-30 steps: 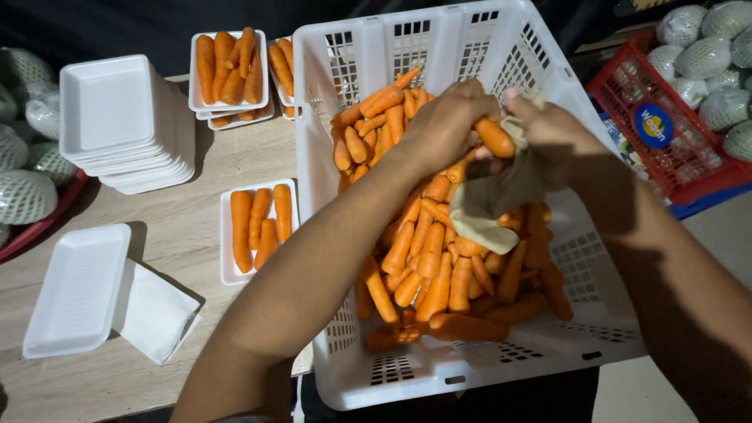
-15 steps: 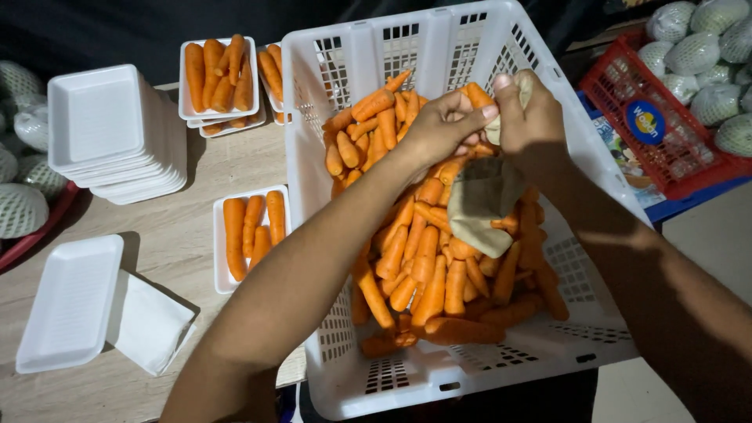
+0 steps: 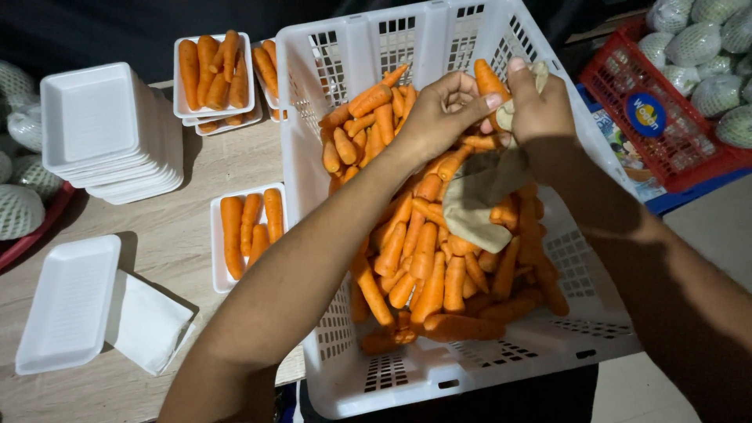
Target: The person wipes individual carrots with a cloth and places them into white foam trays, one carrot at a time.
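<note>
Head view: both hands meet over the far part of a white plastic crate heaped with carrots. The left hand and the right hand share one carrot, which stands tip-up between them. The left grip is closed round the carrot's lower part, fingers curled and thumb pressing near the right hand. The right grip is clamped on a beige cloth, pinching it against the carrot's right side; the rest of the cloth hangs down and lies on the heap below.

On the wooden tabletop, left of the crate, a white foam tray holds four carrots side by side. Farther off, filled trays stand stacked. A stack of empty trays sits at the far left; a single empty tray lies nearer, with a white sheet just beside it. To the right, a red basket holds netted round produce.

By my judgement the step in hand is wiping this one carrot with the cloth. The next move would call for turning the carrot within the cloth, then carrying it left, over the crate wall, to the part-filled tray.
</note>
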